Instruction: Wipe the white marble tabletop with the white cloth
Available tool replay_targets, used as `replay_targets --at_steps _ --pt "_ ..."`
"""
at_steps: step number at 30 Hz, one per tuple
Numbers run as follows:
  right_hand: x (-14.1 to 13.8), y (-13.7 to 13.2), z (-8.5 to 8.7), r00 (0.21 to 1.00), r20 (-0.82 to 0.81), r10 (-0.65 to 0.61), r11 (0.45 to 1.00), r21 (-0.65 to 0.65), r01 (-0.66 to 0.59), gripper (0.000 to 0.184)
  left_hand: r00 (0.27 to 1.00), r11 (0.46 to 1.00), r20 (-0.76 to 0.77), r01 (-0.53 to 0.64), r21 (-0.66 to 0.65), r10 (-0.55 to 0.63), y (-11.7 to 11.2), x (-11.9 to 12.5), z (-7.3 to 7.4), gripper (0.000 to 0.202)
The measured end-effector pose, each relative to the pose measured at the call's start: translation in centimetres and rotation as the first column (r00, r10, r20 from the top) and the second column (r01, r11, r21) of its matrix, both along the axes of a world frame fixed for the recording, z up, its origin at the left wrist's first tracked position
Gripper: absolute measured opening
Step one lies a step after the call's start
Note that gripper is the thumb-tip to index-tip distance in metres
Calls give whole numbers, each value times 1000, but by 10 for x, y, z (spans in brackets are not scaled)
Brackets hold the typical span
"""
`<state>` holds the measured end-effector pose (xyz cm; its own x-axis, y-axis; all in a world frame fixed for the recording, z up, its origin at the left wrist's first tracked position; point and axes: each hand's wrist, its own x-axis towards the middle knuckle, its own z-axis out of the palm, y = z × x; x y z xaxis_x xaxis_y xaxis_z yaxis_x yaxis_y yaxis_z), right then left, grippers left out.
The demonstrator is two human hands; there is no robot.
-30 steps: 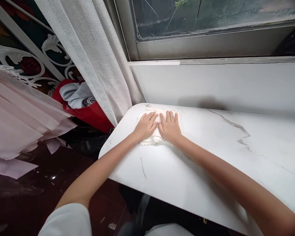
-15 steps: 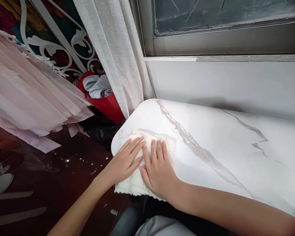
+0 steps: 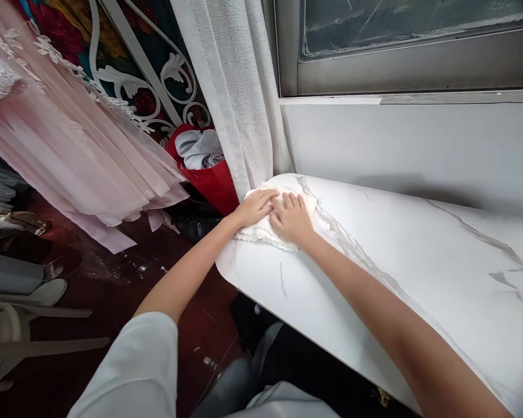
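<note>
A cream-white cloth (image 3: 264,233) lies spread on the white marble-patterned tabletop (image 3: 375,244), close to its far left corner. My left hand (image 3: 255,208) rests flat on the cloth's left part, fingers stretched toward the right. Beside it, my right hand (image 3: 293,219) presses on the cloth with its fingers extended forward and slightly apart. Both palms bear down on the fabric without gripping it. Part of the cloth is hidden beneath the hands.
A pale curtain (image 3: 239,87) hangs against the table's far left corner. Behind the table are a wall (image 3: 353,139) and a window frame (image 3: 396,75). To the left are a red bag (image 3: 211,186) holding grey fabric, a pink dress (image 3: 91,157) and a pale chair (image 3: 39,348).
Both hands have slid the cloth forward, away from my body, from the near edge to the far left corner. The view has turned a little left.
</note>
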<state>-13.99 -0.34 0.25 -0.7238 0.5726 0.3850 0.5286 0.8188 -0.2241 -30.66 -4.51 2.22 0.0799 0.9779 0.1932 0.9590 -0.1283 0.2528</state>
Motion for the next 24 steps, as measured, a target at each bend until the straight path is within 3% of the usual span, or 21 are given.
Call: replay_targets --at_steps 7,13,18,24 --pt "11 65 1 986 6 -166 986 -10 166 49 995 994 -28 94 49 -93 83 17 1 45" --pt "17 96 0 971 -22 -237 972 -3 237 49 993 996 -84 84 22 -82 128 28 0 46" --pt "13 101 -2 960 -2 -280 959 42 280 50 996 996 -61 74 41 -71 136 27 -6 47" --pt "9 80 -7 965 18 -260 964 68 259 51 999 998 -39 39 48 -37 111 23 -8 47"
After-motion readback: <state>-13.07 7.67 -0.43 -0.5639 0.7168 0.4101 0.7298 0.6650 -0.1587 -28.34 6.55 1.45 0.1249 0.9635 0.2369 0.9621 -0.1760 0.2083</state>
